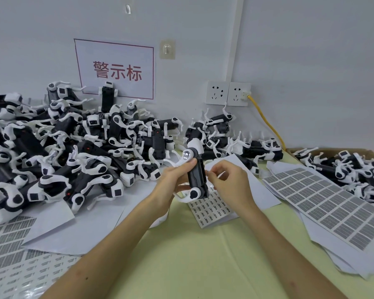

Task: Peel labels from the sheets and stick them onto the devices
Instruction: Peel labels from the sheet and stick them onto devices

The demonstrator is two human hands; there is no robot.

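Device: black body with white arms, held upright at centre, above the table.

- Left hand, at 9 o'clock of the device, grips it. The thumb lies across the upper white joint and the fingers wrap round behind.
- Right hand, at 3 o'clock of it, has its fingers curled. Thumb and forefinger tips pinch at the device's right edge. Whether a label sits between them is too small to tell.
- At 7 o'clock, by the near edge, loose sheets overlap flat on the table.
- Small-label sheet lies directly under the hands, at 6 o'clock of the device, printed with rows of tiny marks.
- Grey-label sheet, at 3 to 4 o'clock, tops a fanned stack of white paper. It carries a full grid of grey rectangles.
- Pile of like devices runs from 9 to 11 o'clock, tangled, with some resting on paper.
- A smaller heap lies at 1 o'clock, just behind the hands.
- Box at 2 o'clock is cardboard and holds more devices.
- On the wall are a red-bordered sign at 11 o'clock and a hook at 12.
- Sockets sit at 1 o'clock, with a yellow cable plugged into the right one.
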